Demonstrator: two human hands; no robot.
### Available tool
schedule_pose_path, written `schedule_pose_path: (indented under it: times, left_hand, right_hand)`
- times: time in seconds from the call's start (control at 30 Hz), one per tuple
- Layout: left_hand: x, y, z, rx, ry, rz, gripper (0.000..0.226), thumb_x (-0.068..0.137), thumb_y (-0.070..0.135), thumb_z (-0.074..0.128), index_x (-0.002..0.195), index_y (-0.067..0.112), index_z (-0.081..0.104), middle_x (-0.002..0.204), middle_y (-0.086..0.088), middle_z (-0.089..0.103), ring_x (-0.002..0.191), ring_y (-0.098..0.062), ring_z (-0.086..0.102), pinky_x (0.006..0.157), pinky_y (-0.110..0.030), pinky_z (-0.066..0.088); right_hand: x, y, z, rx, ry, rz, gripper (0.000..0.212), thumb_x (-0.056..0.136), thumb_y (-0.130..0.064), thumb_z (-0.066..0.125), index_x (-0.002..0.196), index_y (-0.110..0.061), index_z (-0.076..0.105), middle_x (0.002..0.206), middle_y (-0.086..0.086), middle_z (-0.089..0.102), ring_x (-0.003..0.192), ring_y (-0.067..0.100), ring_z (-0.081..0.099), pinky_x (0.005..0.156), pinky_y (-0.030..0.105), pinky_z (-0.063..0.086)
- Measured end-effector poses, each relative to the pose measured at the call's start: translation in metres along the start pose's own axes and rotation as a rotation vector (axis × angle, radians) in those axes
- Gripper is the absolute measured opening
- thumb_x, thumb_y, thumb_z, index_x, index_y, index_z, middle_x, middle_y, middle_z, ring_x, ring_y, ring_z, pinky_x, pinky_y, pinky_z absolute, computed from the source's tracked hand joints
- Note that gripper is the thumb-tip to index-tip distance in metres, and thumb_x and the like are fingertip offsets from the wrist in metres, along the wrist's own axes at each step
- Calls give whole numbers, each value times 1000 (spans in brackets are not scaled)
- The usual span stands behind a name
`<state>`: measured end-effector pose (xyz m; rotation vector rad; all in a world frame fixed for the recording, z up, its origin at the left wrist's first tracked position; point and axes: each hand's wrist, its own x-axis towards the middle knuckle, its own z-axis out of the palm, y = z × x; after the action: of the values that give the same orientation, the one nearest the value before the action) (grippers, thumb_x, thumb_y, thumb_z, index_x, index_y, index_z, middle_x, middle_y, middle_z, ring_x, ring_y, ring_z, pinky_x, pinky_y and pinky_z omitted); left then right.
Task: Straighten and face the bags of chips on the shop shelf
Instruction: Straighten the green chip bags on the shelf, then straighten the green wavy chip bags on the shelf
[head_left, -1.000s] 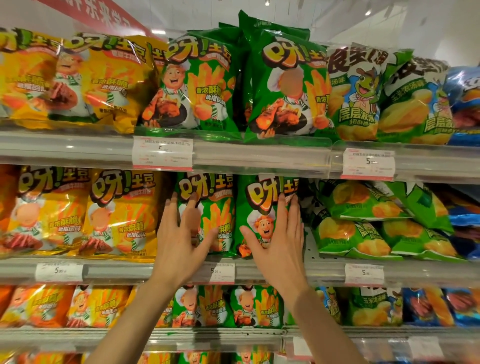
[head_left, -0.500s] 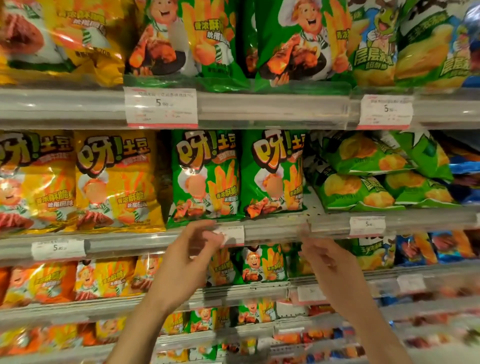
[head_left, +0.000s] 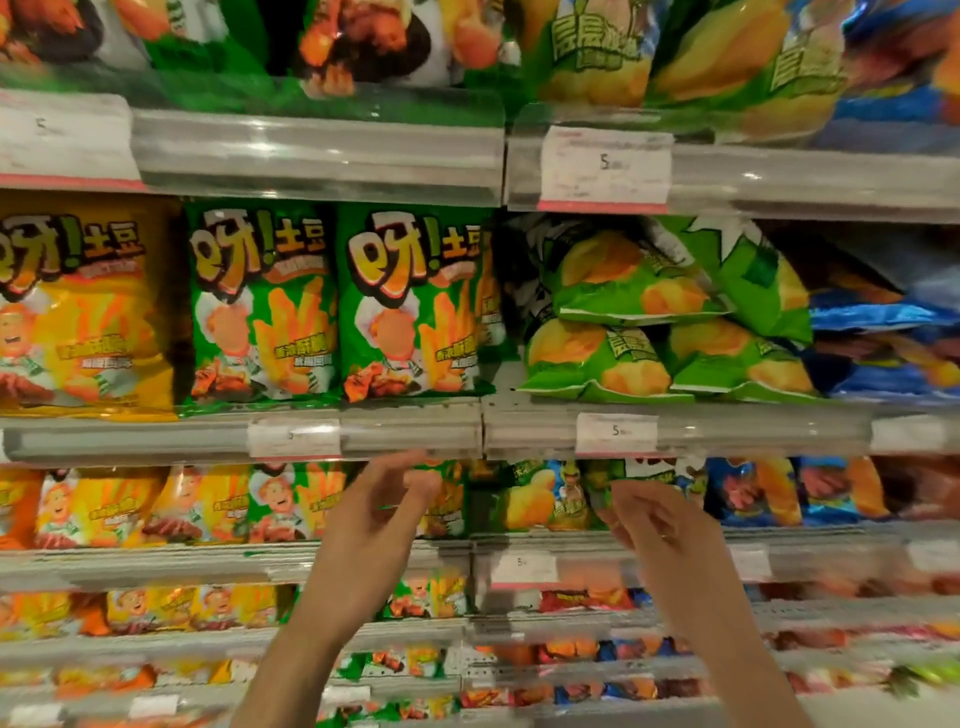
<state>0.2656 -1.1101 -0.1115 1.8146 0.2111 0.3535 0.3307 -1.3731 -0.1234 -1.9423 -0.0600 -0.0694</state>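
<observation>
Hands: left and right loosely curled, grasping nothing, below two upright glossy green chip bags; slumped light-green foil bags right, likely unfaced.

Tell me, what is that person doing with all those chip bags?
A person is tidying chip bags on a shop shelf. Two green bags stand upright, fronts facing out, beside a yellow bag. To their right, light green bags lie flat in a messy pile, not yet straightened. The left hand and right hand hang in front of the shelf below, fingers loosely curled, holding nothing. The picture is blurry, so finer details are hard to tell.
</observation>
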Motion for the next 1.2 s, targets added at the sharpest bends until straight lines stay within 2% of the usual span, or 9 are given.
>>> schedule_pose_path:
  times: [0.23, 0.33, 0.53, 0.73, 0.83, 0.93, 1.03, 1.13, 1.2]
  left_hand:
    - [-3, 33, 73, 17, 74, -13, 16, 92, 41, 63, 107, 43, 68, 103, 19, 73, 99, -2, 67, 91, -36, 54]
    - [-1, 43, 85, 16, 86, -8, 15, 91, 41, 63, 104, 45, 70, 102, 21, 73, 97, -3, 69, 92, -37, 53]
    - [15, 56, 91, -15, 100, 37, 22, 90, 40, 63, 111, 35, 69, 102, 16, 74, 97, -2, 70, 96, -41, 53]
    - [36, 67, 83, -54, 104, 116, 16, 87, 45, 65, 101, 39, 69, 94, 10, 74, 90, -7, 70, 87, -38, 55]
    - [48, 82, 77, -46, 129, 190, 20, 84, 60, 68, 92, 41, 70, 87, 8, 71, 84, -8, 66, 75, -29, 50]
    - [61, 96, 80, -58, 117, 232, 27, 85, 57, 67, 100, 35, 69, 93, 10, 71, 91, -6, 66, 78, -24, 47]
    - [82, 106, 92, 5, 103, 258, 45, 86, 59, 65, 122, 34, 60, 114, 17, 64, 105, 3, 60, 85, -22, 47]
    - [103, 117, 104, 48, 85, 223, 67, 81, 64, 61, 140, 35, 46, 133, 14, 53, 115, 3, 53, 92, -26, 49]
    - [114, 124, 111, 77, 77, 212, 73, 82, 67, 61, 145, 38, 39, 142, 12, 48, 122, -5, 52, 101, -33, 47]
  right_hand:
    - [32, 20, -67, 94, -92, 34, 16, 93, -33, 61, 102, -24, 71, 88, -10, 75, 89, 12, 71, 92, 46, 56]
    - [40, 25, -83, 97, -76, 52, 16, 96, -30, 59, 105, -23, 70, 88, -11, 76, 86, 4, 71, 93, 42, 56]
    - [51, 19, -94, 13, 7, -34, 15, 99, -17, 60, 98, -27, 71, 82, -9, 76, 83, 12, 71, 87, 45, 58]
    - [60, -6, -96, -14, 93, -132, 12, 98, -26, 58, 99, -27, 70, 83, -12, 75, 82, 10, 71, 79, 34, 58]
    - [67, -18, -97, -37, 155, -209, 13, 98, -29, 59, 101, -26, 71, 84, -17, 73, 80, 2, 69, 73, 15, 53]
    - [78, -31, -103, -90, 243, -292, 16, 97, -34, 59, 106, -25, 69, 89, -18, 71, 86, -3, 64, 68, 5, 45]
    - [100, -45, -116, -121, 351, -380, 32, 93, -42, 59, 121, -26, 60, 113, -12, 59, 104, 3, 59, 84, 13, 49]
    - [128, -54, -130, -267, 413, -501, 45, 93, -32, 65, 134, -17, 54, 132, 0, 48, 125, 18, 48, 105, 46, 46]
    - [145, -59, -137, -392, 406, -534, 55, 91, -29, 68, 139, -11, 50, 143, 10, 45, 133, 25, 41, 113, 46, 37]
